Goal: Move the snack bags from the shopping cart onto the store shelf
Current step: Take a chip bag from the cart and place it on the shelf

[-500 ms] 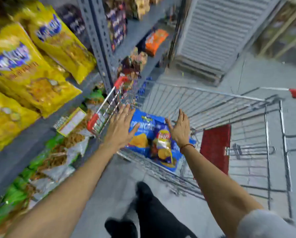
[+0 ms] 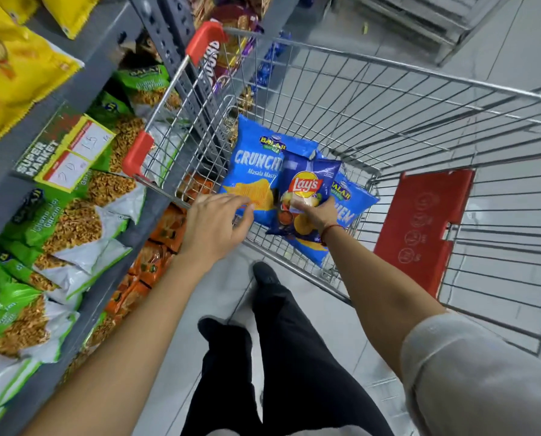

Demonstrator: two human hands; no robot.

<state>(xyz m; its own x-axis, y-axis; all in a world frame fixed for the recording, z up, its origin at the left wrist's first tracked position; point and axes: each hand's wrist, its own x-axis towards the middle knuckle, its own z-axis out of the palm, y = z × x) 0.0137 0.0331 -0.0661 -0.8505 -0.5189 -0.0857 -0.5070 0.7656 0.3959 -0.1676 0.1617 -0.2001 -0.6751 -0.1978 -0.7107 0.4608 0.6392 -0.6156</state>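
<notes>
- Three snack bags are seen lying in the near corner of the wire shopping cart [image 2: 373, 99], which is parked just beside the grey store shelf [image 2: 105, 45].
- The dark-blue Lay's bag [image 2: 305, 187] is laid on top of the other two, its long axis running from the far side of the cart toward the person, with the logo upright as seen from the head camera and the top seam pointed away.
- The light-blue Crunchex bag [image 2: 256, 171] is placed to its left, similarly oriented and slightly tilted, its top edge turned toward the far end of the cart.
- A second light-blue bag [image 2: 351, 202] is partly covered under the right side of the Lay's bag; only its right edge is shown.
- The right hand [image 2: 314, 212] is set on the lower middle of the Lay's bag, fingers curled onto its front; whether the bag is truly pinched cannot be told.
- The left hand [image 2: 215, 225] is held over the cart's near rim with fingers loosely spread, fingertips at the lower edge of the Crunchex bag; contact cannot be confirmed.
- Green-and-white snack packs [image 2: 58, 234] and yellow bags [image 2: 14, 77] are stacked on the shelf at the left.
</notes>
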